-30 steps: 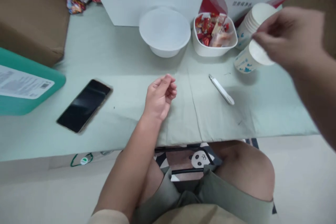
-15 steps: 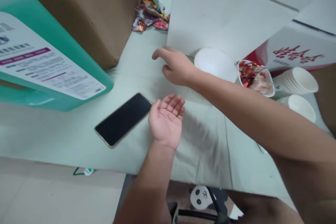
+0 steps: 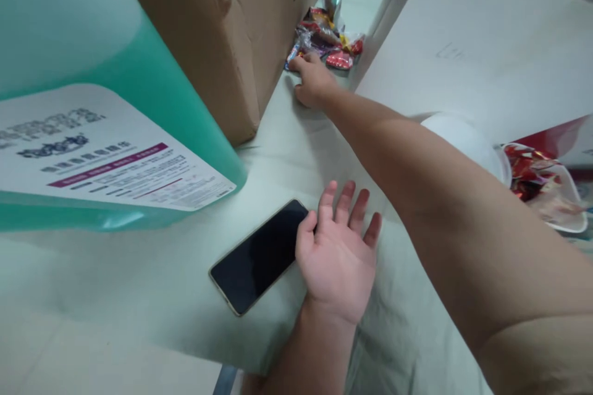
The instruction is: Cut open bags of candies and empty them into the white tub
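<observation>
Farther back than half a second ago, the right hand [image 3: 317, 83] has moved to the near edge of the crinkly wrapped snacks [image 3: 340, 60]; whether its fingers grip one, I cannot tell. From the left: smooth translucent green jug [image 3: 189, 136], scuffed cardboard box [image 3: 264, 37], flat glossy phone [image 3: 259, 256], left hand [image 3: 340, 259] palm up, fingers spread wide, round white bowl [image 3: 463, 142], tub [image 3: 571, 192] of foil sweets [image 3: 532, 166]. Wrinkled pale-green cloth [image 3: 296, 148] covers the table above light floor [image 3: 83, 345].
</observation>
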The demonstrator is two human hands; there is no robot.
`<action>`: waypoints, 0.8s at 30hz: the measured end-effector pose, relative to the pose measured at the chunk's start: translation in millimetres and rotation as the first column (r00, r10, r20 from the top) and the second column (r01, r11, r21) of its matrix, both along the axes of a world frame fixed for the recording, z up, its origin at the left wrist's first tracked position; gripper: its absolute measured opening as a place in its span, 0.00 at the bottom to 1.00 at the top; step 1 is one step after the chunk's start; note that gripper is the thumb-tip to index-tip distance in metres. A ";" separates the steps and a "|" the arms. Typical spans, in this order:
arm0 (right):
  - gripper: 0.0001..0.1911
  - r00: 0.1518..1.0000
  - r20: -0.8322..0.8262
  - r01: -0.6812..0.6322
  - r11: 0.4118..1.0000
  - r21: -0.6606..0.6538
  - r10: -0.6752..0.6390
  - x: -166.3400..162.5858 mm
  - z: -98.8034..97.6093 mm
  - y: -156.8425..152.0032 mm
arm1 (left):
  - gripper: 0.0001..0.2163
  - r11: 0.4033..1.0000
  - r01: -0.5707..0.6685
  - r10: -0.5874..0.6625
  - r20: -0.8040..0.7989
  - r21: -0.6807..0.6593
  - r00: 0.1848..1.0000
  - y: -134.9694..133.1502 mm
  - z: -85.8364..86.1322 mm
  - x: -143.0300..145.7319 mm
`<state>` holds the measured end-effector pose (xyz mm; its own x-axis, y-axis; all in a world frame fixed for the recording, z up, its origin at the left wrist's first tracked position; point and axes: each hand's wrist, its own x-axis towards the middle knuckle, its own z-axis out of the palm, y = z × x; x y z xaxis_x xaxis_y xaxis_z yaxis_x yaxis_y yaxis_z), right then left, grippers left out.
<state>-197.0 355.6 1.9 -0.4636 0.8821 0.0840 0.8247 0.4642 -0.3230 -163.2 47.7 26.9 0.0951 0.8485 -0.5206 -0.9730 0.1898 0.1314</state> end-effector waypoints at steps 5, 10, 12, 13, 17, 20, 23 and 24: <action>0.30 0.998 0.019 0.052 0.998 0.031 -0.053 -13.9 -4.3 8.5 | 0.21 0.998 -0.019 0.021 0.038 -0.053 0.999 -0.3 4.1 -0.7; 0.22 0.993 0.089 0.077 0.995 0.060 -0.083 -16.4 0.8 11.6 | 0.20 0.998 -0.052 0.054 0.038 -0.043 0.998 -5.3 5.2 -4.1; 0.18 0.988 0.113 0.094 0.993 0.075 -0.102 -12.9 2.2 8.8 | 0.20 0.998 -0.060 0.062 0.051 -0.034 0.997 -7.2 4.9 -3.9; 0.17 0.987 0.120 0.097 0.992 0.082 -0.107 -10.5 2.9 6.6 | 0.20 0.998 -0.061 0.063 0.059 -0.030 0.996 -7.9 4.8 -3.4; 0.16 0.989 0.133 0.061 0.996 0.069 -0.070 -0.9 7.8 -2.5 | 0.18 0.998 -0.057 0.057 0.027 -0.013 0.998 -9.1 6.0 -0.5; 0.12 0.986 0.156 0.048 0.997 0.061 -0.057 2.7 15.4 -11.3 | 0.18 0.999 -0.039 0.039 -0.022 -0.003 0.999 -7.8 7.6 1.9; 0.13 0.982 0.178 0.050 0.998 0.048 -0.058 9.1 23.9 -34.4 | 0.17 0.999 -0.033 0.033 -0.056 0.008 0.998 -5.6 7.8 3.5; 0.14 0.980 0.189 0.052 0.998 0.036 -0.058 14.5 26.4 -47.5 | 0.16 0.999 -0.034 0.035 -0.076 0.013 0.997 -5.3 7.5 3.7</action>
